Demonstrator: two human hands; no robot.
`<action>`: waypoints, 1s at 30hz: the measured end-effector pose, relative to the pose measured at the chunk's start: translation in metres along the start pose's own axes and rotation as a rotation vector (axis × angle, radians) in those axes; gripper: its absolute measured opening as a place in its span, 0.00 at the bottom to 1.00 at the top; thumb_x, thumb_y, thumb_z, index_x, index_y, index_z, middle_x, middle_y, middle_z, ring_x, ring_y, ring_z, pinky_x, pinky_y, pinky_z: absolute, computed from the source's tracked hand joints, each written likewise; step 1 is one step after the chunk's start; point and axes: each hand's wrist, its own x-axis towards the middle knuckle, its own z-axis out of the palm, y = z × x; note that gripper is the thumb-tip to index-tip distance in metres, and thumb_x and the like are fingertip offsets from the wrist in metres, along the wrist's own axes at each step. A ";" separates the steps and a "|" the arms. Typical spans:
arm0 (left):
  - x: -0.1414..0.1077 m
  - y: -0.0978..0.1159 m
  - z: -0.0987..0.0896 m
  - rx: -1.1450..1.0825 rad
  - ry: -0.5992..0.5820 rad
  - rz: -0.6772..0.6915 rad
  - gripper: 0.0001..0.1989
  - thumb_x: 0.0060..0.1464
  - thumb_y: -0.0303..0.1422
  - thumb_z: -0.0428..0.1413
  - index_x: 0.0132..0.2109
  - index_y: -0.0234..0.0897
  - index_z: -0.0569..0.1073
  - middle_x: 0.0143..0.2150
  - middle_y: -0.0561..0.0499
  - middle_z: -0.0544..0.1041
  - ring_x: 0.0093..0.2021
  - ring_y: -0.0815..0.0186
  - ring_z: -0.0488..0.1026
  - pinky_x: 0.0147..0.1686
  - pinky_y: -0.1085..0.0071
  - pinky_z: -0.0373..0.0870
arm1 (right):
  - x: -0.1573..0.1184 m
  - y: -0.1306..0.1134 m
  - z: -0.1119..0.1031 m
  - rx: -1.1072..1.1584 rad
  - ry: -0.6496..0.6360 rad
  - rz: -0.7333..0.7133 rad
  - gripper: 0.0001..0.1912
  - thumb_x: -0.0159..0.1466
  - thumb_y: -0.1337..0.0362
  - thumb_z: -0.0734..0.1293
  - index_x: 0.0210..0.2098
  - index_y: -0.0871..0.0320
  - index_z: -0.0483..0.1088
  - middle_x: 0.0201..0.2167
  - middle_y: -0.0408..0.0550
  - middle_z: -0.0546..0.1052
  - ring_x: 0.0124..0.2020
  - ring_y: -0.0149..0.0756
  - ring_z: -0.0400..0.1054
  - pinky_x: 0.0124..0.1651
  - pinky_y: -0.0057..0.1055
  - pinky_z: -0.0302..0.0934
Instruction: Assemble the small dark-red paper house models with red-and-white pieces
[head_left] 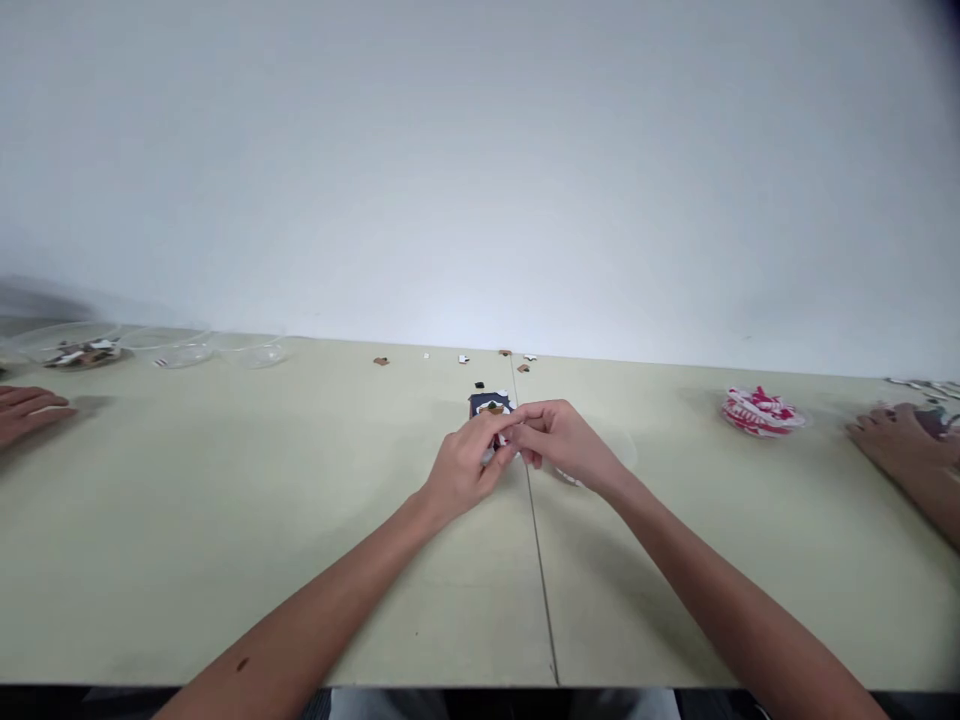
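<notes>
In the head view, a small, partly assembled jigsaw puzzle (487, 402) lies on the table, with dark blue, white and brown showing. My left hand (466, 462) rests over its near side, thumb and fingers stretched forward and apart, so part of the picture is covered. From the right, my right hand (559, 440) meets the left fingertips above the puzzle's right edge. Its thumb and index finger are pinched together; whatever is between them is too small or hidden to make out. One dark loose puzzle piece (480, 385) sits just beyond the puzzle.
Several loose pieces, among them a brown piece (382, 361), lie near the wall. A clear dish (619, 447) is partly behind my right hand. Red-and-white pieces fill a bowl (763, 412) at right. Other people's hands, left (30, 412) and right (904, 440), rest on the table (225, 520).
</notes>
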 end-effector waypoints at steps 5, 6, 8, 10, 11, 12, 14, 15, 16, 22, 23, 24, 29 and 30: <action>0.008 -0.012 -0.019 0.020 0.050 0.032 0.14 0.66 0.37 0.49 0.52 0.41 0.75 0.40 0.45 0.78 0.39 0.61 0.74 0.41 0.64 0.71 | 0.024 0.025 0.032 0.016 0.323 -0.257 0.14 0.64 0.53 0.67 0.43 0.55 0.69 0.36 0.46 0.77 0.36 0.35 0.72 0.39 0.31 0.69; 0.010 -0.014 -0.022 0.008 0.066 0.009 0.14 0.67 0.38 0.49 0.51 0.41 0.75 0.42 0.45 0.78 0.41 0.61 0.74 0.42 0.65 0.71 | 0.026 0.032 0.037 -0.058 0.432 -0.339 0.14 0.65 0.53 0.66 0.44 0.55 0.68 0.40 0.49 0.76 0.42 0.37 0.72 0.44 0.34 0.70; 0.014 -0.019 -0.027 -0.050 0.154 -0.093 0.13 0.67 0.40 0.49 0.51 0.41 0.74 0.43 0.45 0.79 0.42 0.62 0.76 0.41 0.66 0.71 | 0.030 0.044 0.044 -0.251 0.607 -0.478 0.14 0.67 0.54 0.65 0.47 0.54 0.68 0.49 0.53 0.73 0.52 0.42 0.70 0.55 0.41 0.67; 0.017 -0.027 -0.033 -0.156 0.290 -0.223 0.13 0.66 0.43 0.51 0.51 0.41 0.70 0.42 0.46 0.79 0.41 0.62 0.76 0.36 0.68 0.71 | 0.032 0.056 0.046 -0.410 0.666 -0.551 0.16 0.67 0.56 0.65 0.53 0.54 0.67 0.58 0.56 0.68 0.63 0.46 0.62 0.65 0.47 0.59; 0.019 -0.033 -0.037 -0.218 0.341 -0.273 0.14 0.64 0.44 0.53 0.51 0.40 0.69 0.41 0.47 0.79 0.41 0.62 0.77 0.33 0.70 0.70 | 0.034 0.061 0.046 -0.460 0.656 -0.549 0.20 0.67 0.57 0.65 0.57 0.53 0.64 0.64 0.57 0.63 0.67 0.47 0.57 0.68 0.49 0.55; 0.021 -0.040 -0.041 -0.275 0.365 -0.310 0.15 0.63 0.45 0.54 0.50 0.40 0.68 0.40 0.47 0.79 0.42 0.61 0.77 0.30 0.71 0.69 | 0.036 0.067 0.046 -0.491 0.635 -0.524 0.25 0.68 0.57 0.65 0.62 0.52 0.60 0.68 0.57 0.57 0.71 0.49 0.51 0.70 0.51 0.53; 0.023 -0.053 -0.048 -0.338 0.351 -0.356 0.16 0.60 0.46 0.57 0.46 0.39 0.69 0.40 0.46 0.79 0.43 0.60 0.76 0.28 0.72 0.68 | 0.043 0.078 0.045 -0.508 0.578 -0.451 0.33 0.68 0.55 0.65 0.69 0.51 0.52 0.74 0.55 0.47 0.74 0.49 0.43 0.71 0.52 0.51; 0.023 -0.059 -0.050 -0.339 0.324 -0.376 0.17 0.59 0.47 0.58 0.44 0.38 0.70 0.40 0.46 0.79 0.42 0.61 0.76 0.28 0.72 0.68 | 0.046 0.084 0.044 -0.500 0.551 -0.425 0.35 0.68 0.55 0.65 0.70 0.51 0.50 0.74 0.55 0.47 0.74 0.49 0.43 0.71 0.52 0.51; 0.023 -0.064 -0.051 -0.325 0.299 -0.396 0.17 0.57 0.47 0.60 0.41 0.38 0.72 0.40 0.47 0.78 0.40 0.62 0.75 0.28 0.72 0.67 | 0.050 0.089 0.043 -0.481 0.529 -0.411 0.34 0.68 0.55 0.65 0.70 0.52 0.50 0.73 0.56 0.50 0.74 0.48 0.45 0.71 0.51 0.51; 0.013 -0.069 -0.027 -0.438 0.229 -0.630 0.14 0.53 0.44 0.62 0.37 0.38 0.73 0.24 0.56 0.67 0.23 0.71 0.62 0.24 0.73 0.58 | 0.060 0.103 0.041 -0.358 0.537 -0.416 0.24 0.69 0.56 0.63 0.62 0.54 0.61 0.61 0.55 0.68 0.63 0.43 0.63 0.66 0.43 0.58; 0.011 -0.067 -0.023 -0.515 0.211 -0.677 0.14 0.53 0.44 0.63 0.37 0.38 0.72 0.23 0.57 0.67 0.23 0.71 0.63 0.23 0.73 0.57 | 0.059 0.102 0.040 -0.352 0.545 -0.406 0.24 0.69 0.55 0.63 0.62 0.55 0.62 0.61 0.55 0.69 0.62 0.43 0.64 0.65 0.42 0.59; 0.010 -0.065 -0.019 -0.587 0.189 -0.716 0.15 0.52 0.44 0.63 0.37 0.38 0.71 0.24 0.56 0.68 0.23 0.71 0.64 0.23 0.74 0.57 | 0.057 0.102 0.040 -0.347 0.550 -0.392 0.23 0.70 0.55 0.62 0.61 0.55 0.62 0.61 0.55 0.69 0.62 0.43 0.64 0.65 0.42 0.59; 0.007 -0.060 -0.011 -0.770 0.057 -0.795 0.18 0.52 0.45 0.64 0.38 0.38 0.69 0.30 0.52 0.74 0.28 0.70 0.70 0.25 0.76 0.56 | 0.052 0.097 0.041 -0.290 0.576 -0.311 0.21 0.72 0.53 0.58 0.60 0.55 0.63 0.59 0.54 0.71 0.60 0.42 0.66 0.62 0.39 0.62; 0.006 -0.060 -0.011 -0.779 0.043 -0.795 0.18 0.53 0.46 0.64 0.38 0.38 0.68 0.30 0.52 0.75 0.28 0.70 0.70 0.25 0.76 0.56 | 0.052 0.097 0.042 -0.279 0.579 -0.298 0.21 0.72 0.53 0.58 0.60 0.55 0.63 0.59 0.54 0.71 0.59 0.41 0.66 0.61 0.39 0.62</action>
